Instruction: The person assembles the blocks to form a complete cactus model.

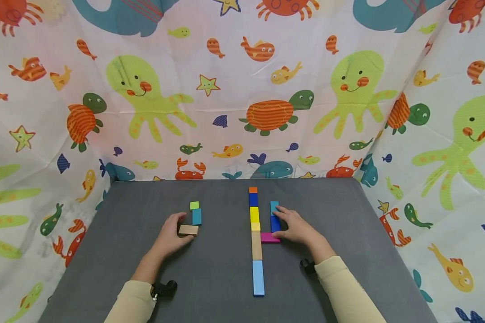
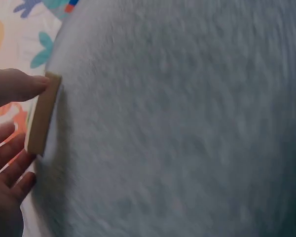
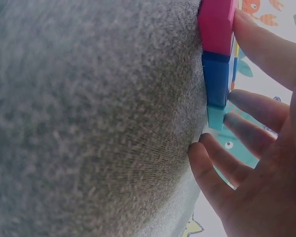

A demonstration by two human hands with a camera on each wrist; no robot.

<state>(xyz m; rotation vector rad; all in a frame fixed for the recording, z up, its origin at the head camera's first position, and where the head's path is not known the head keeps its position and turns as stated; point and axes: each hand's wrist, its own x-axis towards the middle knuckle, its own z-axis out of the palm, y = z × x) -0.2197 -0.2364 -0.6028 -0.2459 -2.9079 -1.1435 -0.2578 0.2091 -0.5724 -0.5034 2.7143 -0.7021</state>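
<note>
My left hand (image 1: 171, 237) holds a plain wooden block (image 1: 188, 230) between thumb and fingers. In the left wrist view the thumb lies on one end of that block and the fingertips are by its other end. Just beyond it, a teal block (image 1: 196, 217) and a small green block (image 1: 194, 205) lie end to end. My right hand (image 1: 299, 228) rests its thumb at a magenta block (image 1: 270, 238). In the right wrist view its extended fingers touch the side of a dark blue block (image 3: 217, 79) and a turquoise block (image 3: 216, 117), which line up with the magenta one.
Between the hands runs a long column of blocks: orange (image 1: 253, 190), blue (image 1: 253, 199), yellow (image 1: 254, 214), pale yellow (image 1: 255, 226), wooden (image 1: 256, 245) and light blue (image 1: 258, 278). The grey table (image 1: 222, 278) ends at a sea-animal curtain (image 1: 226, 103) behind and beside it.
</note>
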